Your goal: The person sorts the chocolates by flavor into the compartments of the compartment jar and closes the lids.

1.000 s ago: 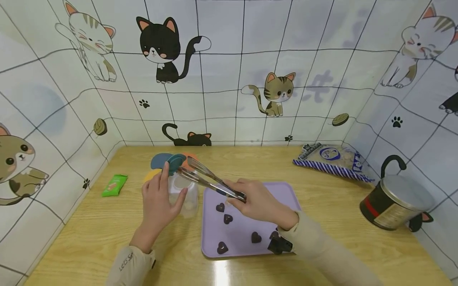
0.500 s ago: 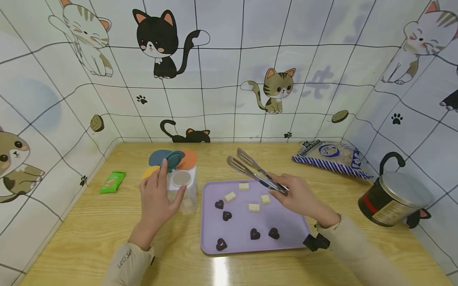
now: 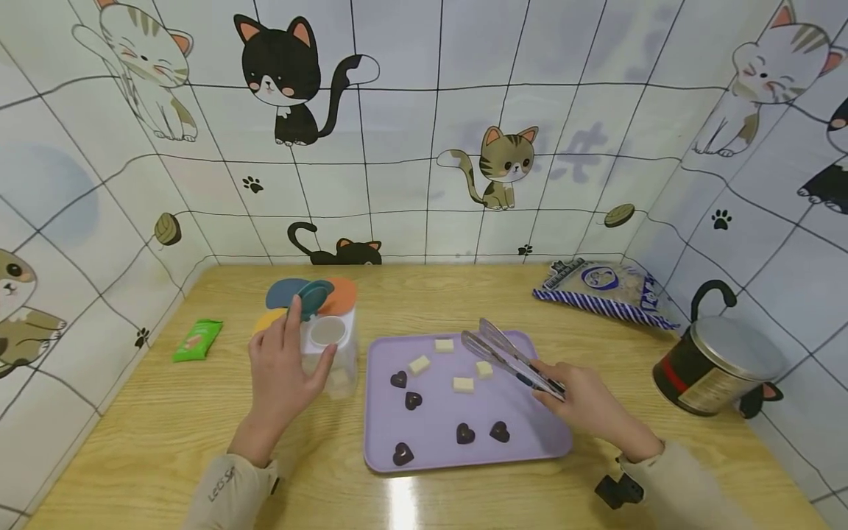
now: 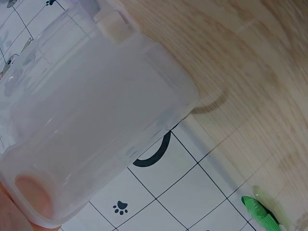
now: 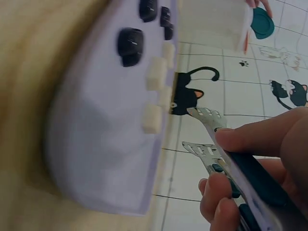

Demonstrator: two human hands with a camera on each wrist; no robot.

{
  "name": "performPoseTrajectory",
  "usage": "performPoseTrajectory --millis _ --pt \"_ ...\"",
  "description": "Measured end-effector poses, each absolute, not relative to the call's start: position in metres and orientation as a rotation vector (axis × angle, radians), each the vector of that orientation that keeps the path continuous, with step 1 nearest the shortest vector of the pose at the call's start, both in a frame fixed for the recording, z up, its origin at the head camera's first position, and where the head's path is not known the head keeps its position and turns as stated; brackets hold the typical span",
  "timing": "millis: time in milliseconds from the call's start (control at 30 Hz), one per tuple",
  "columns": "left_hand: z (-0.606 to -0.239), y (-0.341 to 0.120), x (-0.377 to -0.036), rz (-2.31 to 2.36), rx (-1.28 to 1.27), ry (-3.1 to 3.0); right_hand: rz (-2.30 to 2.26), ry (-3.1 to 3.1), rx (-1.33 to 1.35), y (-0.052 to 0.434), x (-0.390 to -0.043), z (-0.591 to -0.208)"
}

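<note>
Left hand [image 3: 281,368] fingers curled round clear container [image 3: 329,353], right hand [image 3: 586,401] fingers clamped on tongs [image 3: 510,357]; sleeve lettering unreadable.

Blurred across the right wrist view: purple tray [image 5: 96,144], near edge smeared. Cut off at 5 o'clock there: tongs [image 5: 226,159] handles, most of the right hand [image 5: 269,163]. In the left wrist view, only a fingertip of the left hand [image 4: 29,195] behind the clear container [image 4: 96,110]; contents unreadable. Green packet [image 4: 262,215] clipped at 5 o'clock.
</note>
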State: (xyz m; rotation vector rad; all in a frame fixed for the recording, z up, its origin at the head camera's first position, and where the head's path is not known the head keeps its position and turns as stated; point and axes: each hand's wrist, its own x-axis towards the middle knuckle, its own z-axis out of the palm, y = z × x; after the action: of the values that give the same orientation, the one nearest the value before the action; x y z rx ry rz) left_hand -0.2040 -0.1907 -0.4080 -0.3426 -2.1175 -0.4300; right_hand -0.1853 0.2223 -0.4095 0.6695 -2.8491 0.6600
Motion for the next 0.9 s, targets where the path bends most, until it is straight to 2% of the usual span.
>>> performPoseTrajectory --millis 333,900 --pt "-0.408 -0.19 -0.203 -0.451 -0.335 -2.103 0.641 -2.94 0.631 0.225 -0.169 -0.436" --pt "-0.409 -0.19 -0.204 -0.452 -0.324 -2.117 0.592 -2.872 0.681 0.229 -0.165 -0.442"
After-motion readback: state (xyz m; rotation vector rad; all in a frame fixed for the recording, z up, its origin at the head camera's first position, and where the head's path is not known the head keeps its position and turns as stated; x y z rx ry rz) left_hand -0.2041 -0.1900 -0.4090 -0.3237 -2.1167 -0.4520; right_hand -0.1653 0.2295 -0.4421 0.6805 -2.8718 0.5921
